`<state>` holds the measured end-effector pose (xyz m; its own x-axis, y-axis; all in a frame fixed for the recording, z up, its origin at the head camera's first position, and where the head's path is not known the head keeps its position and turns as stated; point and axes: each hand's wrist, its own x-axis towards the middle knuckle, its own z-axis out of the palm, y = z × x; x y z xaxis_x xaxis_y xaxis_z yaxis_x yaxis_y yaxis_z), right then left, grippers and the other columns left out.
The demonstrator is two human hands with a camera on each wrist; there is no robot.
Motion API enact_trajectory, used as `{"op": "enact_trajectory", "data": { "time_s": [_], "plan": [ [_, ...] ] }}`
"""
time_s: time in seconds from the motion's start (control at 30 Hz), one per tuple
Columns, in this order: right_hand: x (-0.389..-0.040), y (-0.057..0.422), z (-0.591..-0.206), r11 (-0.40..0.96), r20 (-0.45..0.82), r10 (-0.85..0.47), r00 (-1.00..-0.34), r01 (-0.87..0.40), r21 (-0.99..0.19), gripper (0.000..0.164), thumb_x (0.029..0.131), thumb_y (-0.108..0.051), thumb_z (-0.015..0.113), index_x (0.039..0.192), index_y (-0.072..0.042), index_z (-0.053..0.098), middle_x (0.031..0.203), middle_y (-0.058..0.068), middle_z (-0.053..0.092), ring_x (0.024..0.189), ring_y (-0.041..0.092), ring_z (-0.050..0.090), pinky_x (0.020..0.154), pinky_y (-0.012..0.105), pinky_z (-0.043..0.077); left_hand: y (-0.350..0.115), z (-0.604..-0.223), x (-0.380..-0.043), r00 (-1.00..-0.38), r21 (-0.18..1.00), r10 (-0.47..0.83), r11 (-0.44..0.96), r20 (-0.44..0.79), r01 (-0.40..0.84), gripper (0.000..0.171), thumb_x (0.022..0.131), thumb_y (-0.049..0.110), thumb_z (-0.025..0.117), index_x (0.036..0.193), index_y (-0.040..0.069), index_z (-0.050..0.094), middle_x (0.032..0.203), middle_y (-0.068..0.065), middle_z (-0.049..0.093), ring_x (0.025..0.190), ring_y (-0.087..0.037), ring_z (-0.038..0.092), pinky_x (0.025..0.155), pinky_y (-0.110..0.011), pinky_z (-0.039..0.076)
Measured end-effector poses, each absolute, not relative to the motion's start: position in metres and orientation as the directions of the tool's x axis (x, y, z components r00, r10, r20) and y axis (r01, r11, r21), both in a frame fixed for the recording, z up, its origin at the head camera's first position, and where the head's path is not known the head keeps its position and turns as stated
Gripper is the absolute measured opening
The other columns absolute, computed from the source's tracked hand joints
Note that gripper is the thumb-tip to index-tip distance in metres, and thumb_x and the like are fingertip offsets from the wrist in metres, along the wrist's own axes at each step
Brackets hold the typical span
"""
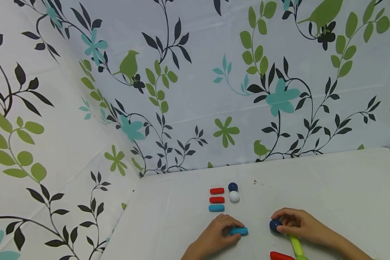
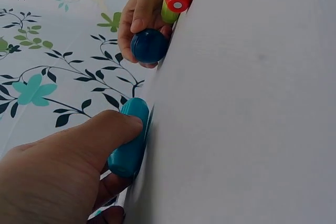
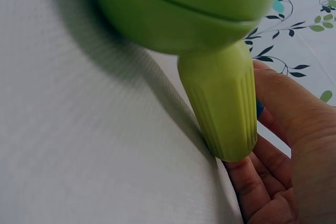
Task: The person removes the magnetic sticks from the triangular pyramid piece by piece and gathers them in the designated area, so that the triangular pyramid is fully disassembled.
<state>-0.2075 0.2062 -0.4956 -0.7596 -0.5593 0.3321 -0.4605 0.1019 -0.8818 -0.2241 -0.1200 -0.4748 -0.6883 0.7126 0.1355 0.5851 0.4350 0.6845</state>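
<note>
My left hand (image 1: 217, 233) pinches a short blue rod (image 1: 239, 231) between thumb and fingers, low over the white table. In the left wrist view the thumb lies along the ridged side of that blue rod (image 2: 129, 137). To the right, my right hand (image 1: 297, 225) holds a dark blue ball (image 1: 274, 226) between its thumb and fingers. Close under that hand lies a yellow-green rod (image 1: 296, 246), joined to a green ball (image 3: 184, 9) in the right wrist view. A red rod (image 1: 281, 256) lies at the bottom edge of the head view.
Farther back on the white table (image 1: 169, 216) lie two red rods (image 1: 217, 199) and another blue rod (image 1: 216, 208) in a column. Beside them sit a second dark blue ball (image 1: 233, 186) and a white ball (image 1: 234, 196). A patterned cloth (image 1: 195, 90) hangs behind.
</note>
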Motion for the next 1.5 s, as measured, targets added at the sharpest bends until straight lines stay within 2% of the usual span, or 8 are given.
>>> {"op": "enact_trajectory", "data": {
  "time_s": [0.23,0.47,0.77,0.87,1.07,1.23,1.5],
  "plan": [
    [-0.209,0.206,-0.496,0.092,0.344,-0.562,-0.752,-0.470,-0.878,0.024,0.094,0.000,0.060,0.117,0.002,0.060,0.106,-0.003,0.065,0.084,0.011,0.059,0.070,0.023,0.053,-0.132,-0.476,-0.227,-0.690,0.686,0.694,0.399,0.207,0.608,0.025,0.095,0.021,0.065,0.120,0.017,0.065,0.112,0.009,0.067,0.099,0.001,0.055,0.091,-0.021,0.048],
    [-0.209,0.207,-0.498,0.098,0.346,-0.562,-0.751,-0.476,-0.874,0.023,0.094,0.000,0.060,0.117,0.001,0.061,0.106,-0.003,0.065,0.084,0.011,0.059,0.070,0.023,0.053,-0.143,-0.478,-0.231,-0.742,0.693,0.635,0.436,0.215,0.574,0.024,0.094,0.019,0.066,0.118,0.017,0.067,0.112,0.007,0.067,0.102,-0.004,0.057,0.095,-0.025,0.047],
    [-0.209,0.206,-0.500,0.075,0.359,-0.565,-0.743,-0.479,-0.875,0.024,0.094,0.002,0.059,0.118,0.001,0.060,0.106,0.001,0.066,0.084,0.012,0.060,0.070,0.024,0.053,-0.152,-0.475,-0.231,-0.828,0.728,0.536,0.501,0.163,0.468,0.021,0.092,0.020,0.069,0.112,0.019,0.069,0.107,0.008,0.061,0.094,-0.003,0.051,0.079,-0.019,0.049],
    [-0.209,0.206,-0.500,0.080,0.356,-0.564,-0.745,-0.479,-0.874,0.024,0.094,0.002,0.059,0.118,0.001,0.060,0.105,0.001,0.066,0.084,0.012,0.061,0.070,0.024,0.053,-0.157,-0.474,-0.233,-0.826,0.695,0.530,0.521,0.191,0.495,0.021,0.090,0.017,0.069,0.111,0.019,0.070,0.105,0.008,0.060,0.095,-0.004,0.052,0.080,-0.021,0.049],
    [-0.208,0.206,-0.497,0.087,0.353,-0.564,-0.747,-0.478,-0.874,0.024,0.094,0.001,0.059,0.118,0.002,0.060,0.106,0.001,0.066,0.085,0.011,0.060,0.070,0.024,0.053,-0.163,-0.473,-0.237,-0.838,0.577,0.503,0.628,0.213,0.523,0.021,0.089,0.017,0.071,0.109,0.022,0.071,0.105,0.011,0.064,0.101,-0.006,0.055,0.093,-0.029,0.048],
    [-0.208,0.206,-0.496,0.090,0.347,-0.563,-0.751,-0.472,-0.877,0.023,0.094,0.001,0.059,0.117,0.001,0.060,0.104,0.001,0.066,0.084,0.011,0.060,0.070,0.024,0.053,-0.163,-0.470,-0.238,-0.860,0.520,0.465,0.692,0.209,0.501,0.020,0.088,0.019,0.072,0.107,0.025,0.072,0.107,0.012,0.066,0.101,-0.008,0.054,0.090,-0.033,0.047],
    [-0.207,0.206,-0.496,0.099,0.341,-0.556,-0.758,-0.468,-0.878,0.023,0.094,0.000,0.060,0.117,0.001,0.061,0.103,0.001,0.065,0.084,0.011,0.060,0.069,0.024,0.053,-0.161,-0.468,-0.236,-0.861,0.501,0.456,0.704,0.225,0.503,0.020,0.088,0.018,0.072,0.106,0.024,0.072,0.107,0.011,0.063,0.103,-0.011,0.055,0.092,-0.036,0.046]
  ]
}}
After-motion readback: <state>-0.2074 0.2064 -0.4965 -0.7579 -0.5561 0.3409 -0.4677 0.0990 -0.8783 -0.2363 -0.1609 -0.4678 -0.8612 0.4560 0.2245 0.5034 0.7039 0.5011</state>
